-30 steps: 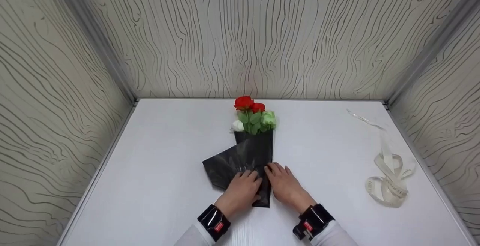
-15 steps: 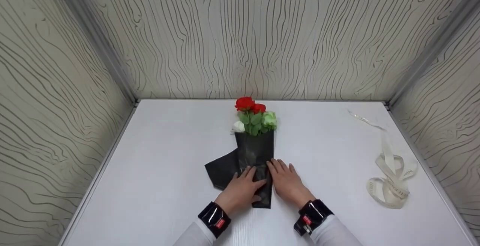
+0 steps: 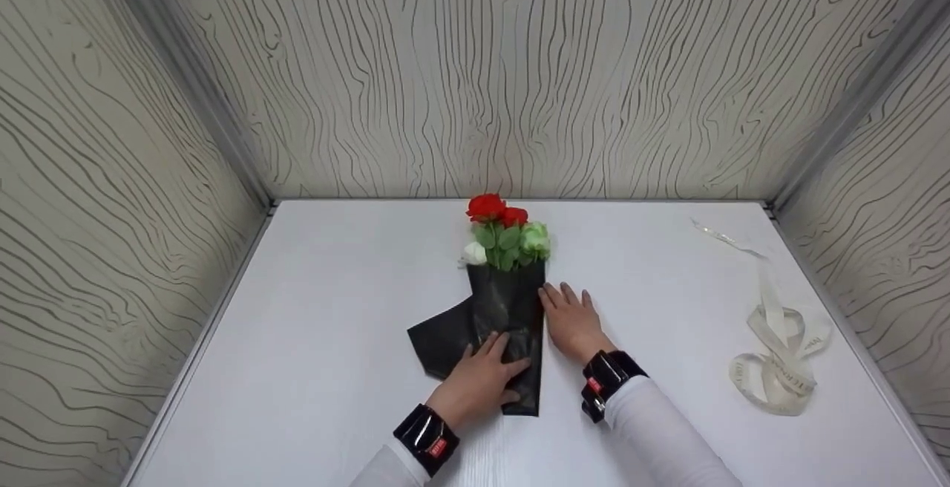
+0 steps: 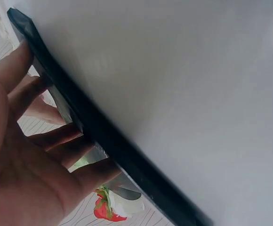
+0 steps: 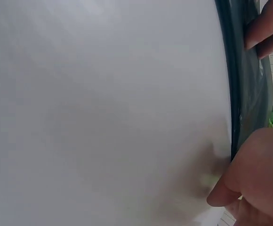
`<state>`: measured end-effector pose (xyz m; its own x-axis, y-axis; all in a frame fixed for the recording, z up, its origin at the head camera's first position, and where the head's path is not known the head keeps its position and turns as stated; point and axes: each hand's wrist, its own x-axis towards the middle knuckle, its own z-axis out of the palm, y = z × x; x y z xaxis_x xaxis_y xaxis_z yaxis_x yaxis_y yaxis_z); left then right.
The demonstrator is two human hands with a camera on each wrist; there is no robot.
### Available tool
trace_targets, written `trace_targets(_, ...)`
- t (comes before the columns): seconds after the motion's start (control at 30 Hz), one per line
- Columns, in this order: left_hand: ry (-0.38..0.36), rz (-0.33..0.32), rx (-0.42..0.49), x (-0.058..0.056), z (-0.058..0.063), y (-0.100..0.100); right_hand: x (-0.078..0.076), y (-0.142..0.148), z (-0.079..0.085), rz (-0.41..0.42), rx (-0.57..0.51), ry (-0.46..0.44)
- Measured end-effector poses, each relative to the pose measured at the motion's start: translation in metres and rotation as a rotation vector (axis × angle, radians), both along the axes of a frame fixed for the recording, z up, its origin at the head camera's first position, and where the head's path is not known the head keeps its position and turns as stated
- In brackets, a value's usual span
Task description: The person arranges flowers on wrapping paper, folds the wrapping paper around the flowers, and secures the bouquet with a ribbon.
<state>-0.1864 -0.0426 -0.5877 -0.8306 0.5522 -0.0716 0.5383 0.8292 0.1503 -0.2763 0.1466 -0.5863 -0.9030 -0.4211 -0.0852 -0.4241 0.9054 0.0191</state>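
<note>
A bouquet lies on the table, wrapped in black paper (image 3: 505, 298). Out of its far end come red roses (image 3: 486, 207), a pale green flower (image 3: 534, 239), a white flower (image 3: 473, 253) and green leaves. My left hand (image 3: 475, 383) rests with spread fingers on the lower part of the wrap. In the left wrist view its fingertips press on the black paper (image 4: 94, 117). My right hand (image 3: 575, 322) lies along the wrap's right edge, its fingertips touching it. Left of the bouquet a paper flap (image 3: 441, 338) sticks out.
A cream printed ribbon (image 3: 783, 376) lies loosely coiled at the right of the white table (image 3: 319, 286), one thin end stretching toward the back. Patterned panels (image 3: 490, 79) stand behind and on both sides.
The upper layer of black paper has folded over to the right, leaving a smaller flap at left. My right hand has slid away from me along the right edge; the left stays nearly in place.
</note>
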Motion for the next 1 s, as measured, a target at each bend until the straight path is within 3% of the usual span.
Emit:
trace_targets(0.4,-0.037,0.024,0.051,0.001,0.000,0.000,-0.035,0.000,-0.007,-0.061,0.027,0.014)
trace_targets(0.57,-0.028,0.015,0.067,0.002,0.001,-0.001,-0.040,0.001,-0.002,-0.093,0.054,-0.016)
trace_targets(0.77,-0.015,0.012,0.067,0.002,0.000,0.001,-0.043,0.003,0.000,-0.145,-0.073,-0.048)
trace_targets(1.0,-0.015,0.026,0.084,0.003,-0.001,-0.003,-0.039,0.002,-0.006,-0.118,-0.130,-0.103)
